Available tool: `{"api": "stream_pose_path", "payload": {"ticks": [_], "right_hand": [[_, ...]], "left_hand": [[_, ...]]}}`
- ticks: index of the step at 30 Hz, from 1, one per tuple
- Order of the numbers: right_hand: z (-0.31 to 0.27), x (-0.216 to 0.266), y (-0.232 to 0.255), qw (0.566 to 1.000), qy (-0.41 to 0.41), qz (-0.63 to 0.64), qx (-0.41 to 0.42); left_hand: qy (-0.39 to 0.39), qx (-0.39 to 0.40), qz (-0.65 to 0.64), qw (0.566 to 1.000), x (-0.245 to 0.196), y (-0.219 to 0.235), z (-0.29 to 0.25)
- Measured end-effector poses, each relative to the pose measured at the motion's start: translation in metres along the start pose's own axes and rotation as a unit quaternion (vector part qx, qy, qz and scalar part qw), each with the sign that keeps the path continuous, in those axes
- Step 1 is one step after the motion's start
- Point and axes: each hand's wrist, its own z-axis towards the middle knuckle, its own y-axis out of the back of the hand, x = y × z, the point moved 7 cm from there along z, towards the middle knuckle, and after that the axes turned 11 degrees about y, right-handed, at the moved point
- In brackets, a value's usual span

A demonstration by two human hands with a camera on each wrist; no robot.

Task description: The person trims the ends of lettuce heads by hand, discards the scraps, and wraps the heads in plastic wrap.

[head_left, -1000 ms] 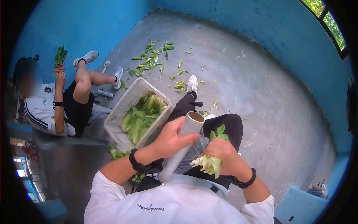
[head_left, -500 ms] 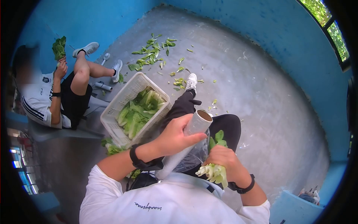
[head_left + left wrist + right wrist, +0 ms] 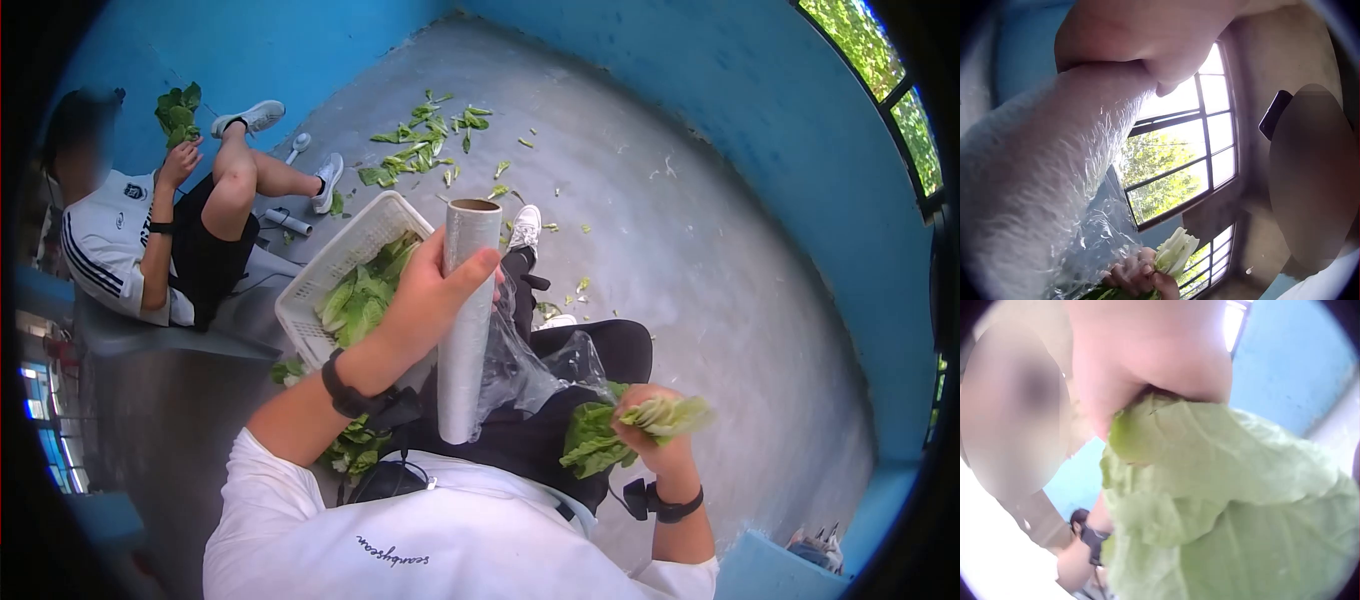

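Note:
My left hand (image 3: 420, 300) grips a roll of clear plastic wrap (image 3: 463, 350) near its top, with the open tube end facing up. A loose sheet of film (image 3: 540, 375) stretches from the roll across to my right hand (image 3: 652, 440). That hand holds a bunch of lettuce (image 3: 595, 440), its leaves on the side towards the roll and its pale ends pointing out to the right. Up close in the right wrist view, broad lettuce leaves (image 3: 1254, 481) hang below the hand. In the left wrist view the wrapped roll (image 3: 1041, 150) fills the left side.
A white plastic basket (image 3: 300, 310) with more lettuce (image 3: 350, 305) stands to the left, partly behind my left arm. More greens (image 3: 355, 445) lie beside it. Leaf scraps (image 3: 420, 145) are scattered over the floor. At far left a seated person (image 3: 125, 250) holds up greens (image 3: 178, 115).
The roll has swung from slanting to nearly upright and moved left, away from my right hand. My right hand has moved right with the lettuce and turned it, stretching the film out between them.

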Motion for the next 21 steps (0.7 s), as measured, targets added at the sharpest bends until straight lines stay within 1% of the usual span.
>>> {"api": "stream_pose_path", "payload": {"ticks": [2,3,6,10,11,14,17,20,21], "right_hand": [[-0.001,0.008,0.009,0.996,0.018,0.070,-0.042],[0.001,0.016,0.014,0.999,0.049,0.016,-0.016],[-0.004,0.005,0.035,0.992,0.013,0.030,-0.122],[-0.006,-0.014,0.063,0.963,-0.086,0.056,-0.250],[-0.009,-0.023,0.071,0.963,-0.086,0.067,-0.244],[0.000,-0.022,0.077,0.962,-0.085,-0.005,-0.259],[0.007,-0.015,0.084,0.952,-0.057,-0.183,-0.237],[0.019,0.008,0.068,0.952,0.003,-0.193,-0.237],[0.024,0.012,0.053,0.974,0.012,-0.137,-0.182]], "left_hand": [[0.015,0.001,-0.006,1.000,0.005,0.001,-0.001],[0.020,-0.001,-0.015,1.000,0.011,0.002,-0.001],[0.033,-0.001,-0.032,0.999,0.018,0.006,-0.004],[0.043,0.014,-0.063,0.997,0.015,0.004,-0.011],[0.036,0.021,-0.063,0.997,0.013,0.004,-0.012],[0.024,0.045,-0.058,0.997,0.010,-0.003,-0.017],[0.014,0.070,-0.036,0.997,0.005,-0.012,-0.024],[0.016,0.096,-0.018,0.995,0.006,-0.022,-0.026],[0.021,0.104,-0.016,0.994,0.008,-0.025,-0.027]]}}
